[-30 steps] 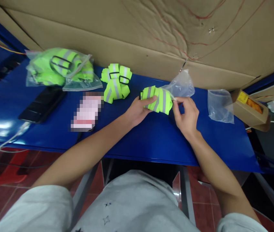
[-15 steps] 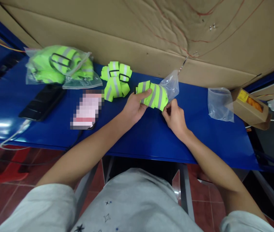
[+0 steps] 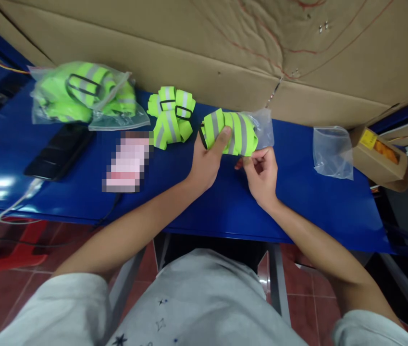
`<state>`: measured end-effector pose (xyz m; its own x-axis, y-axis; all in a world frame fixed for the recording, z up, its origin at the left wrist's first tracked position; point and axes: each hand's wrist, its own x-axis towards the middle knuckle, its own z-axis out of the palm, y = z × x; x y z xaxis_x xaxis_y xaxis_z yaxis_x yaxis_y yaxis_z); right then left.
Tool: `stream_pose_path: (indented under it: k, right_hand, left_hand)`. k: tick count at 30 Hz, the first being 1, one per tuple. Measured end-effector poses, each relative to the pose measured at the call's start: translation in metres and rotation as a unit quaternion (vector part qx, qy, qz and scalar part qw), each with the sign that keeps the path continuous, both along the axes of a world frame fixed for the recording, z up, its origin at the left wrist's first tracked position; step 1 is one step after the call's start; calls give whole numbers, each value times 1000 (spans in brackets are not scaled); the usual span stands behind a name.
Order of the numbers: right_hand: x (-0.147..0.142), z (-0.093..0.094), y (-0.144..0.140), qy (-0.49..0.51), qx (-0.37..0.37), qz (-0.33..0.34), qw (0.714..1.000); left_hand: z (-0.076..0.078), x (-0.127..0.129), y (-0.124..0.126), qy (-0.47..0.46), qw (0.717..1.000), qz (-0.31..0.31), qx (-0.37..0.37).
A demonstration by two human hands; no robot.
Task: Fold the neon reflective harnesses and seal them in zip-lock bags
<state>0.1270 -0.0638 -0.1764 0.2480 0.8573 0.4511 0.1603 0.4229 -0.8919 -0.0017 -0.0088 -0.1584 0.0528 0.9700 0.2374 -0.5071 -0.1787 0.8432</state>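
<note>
A: Seen from above, over a blue table (image 3: 225,211). Left hand (image 3: 205,163) wrapped around a rolled bundle of neon-yellow reflective straps (image 3: 229,138), thumb across its front, lifting it just above the tabletop.

B: And the other hand?

A: Right hand (image 3: 261,173) just below the bundle's right end, fingers curled and pinching the edge of a clear plastic bag (image 3: 264,130). Bag mouth drawn over the bundle's right end; left part of the bundle bare.

B: Where on the table?

A: Near the middle, close to the back edge, in front of a cardboard wall (image 3: 204,57).

B: Anything else nearby?

A: Just left of the bundle, 1 loose bundle of the same straps (image 3: 170,120). Further left, a filled bag of straps (image 3: 81,93), a black phone (image 3: 59,151) in front of it, and a blurred pink patch (image 3: 127,161). To the right, well apart, 1 empty clear bag (image 3: 331,151) and a small cardboard box (image 3: 378,154).
</note>
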Motion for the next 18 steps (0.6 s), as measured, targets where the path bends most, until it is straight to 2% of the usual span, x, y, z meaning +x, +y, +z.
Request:
stream_pose_path:
  k: [4, 7, 10, 12, 14, 16, 18]
  right_hand:
    - [1, 4, -1, -9, 6, -43, 999]
    - [3, 6, -4, -99, 43, -74, 991]
    - [6, 9, -4, -198, 56, -61, 977]
    - [9, 11, -2, -219, 37, -42, 974]
    - [13, 13, 0, -215, 12, -32, 976]
    - [17, 14, 1, -211, -3, -30, 977]
    - [17, 15, 0, -226, 1, -27, 974]
  left_hand:
    - [-11, 0, 4, 92, 991, 56, 79]
    - [-28, 3, 6, 165, 971, 73, 156]
    - [-40, 5, 9, 205, 962, 52, 170]
    - [-39, 5, 11, 177, 977, 10, 117]
    - [-32, 5, 11, 112, 992, -58, 12]
    - [-23, 4, 9, 50, 988, -109, -93]
    - [-16, 3, 6, 20, 984, -112, -139]
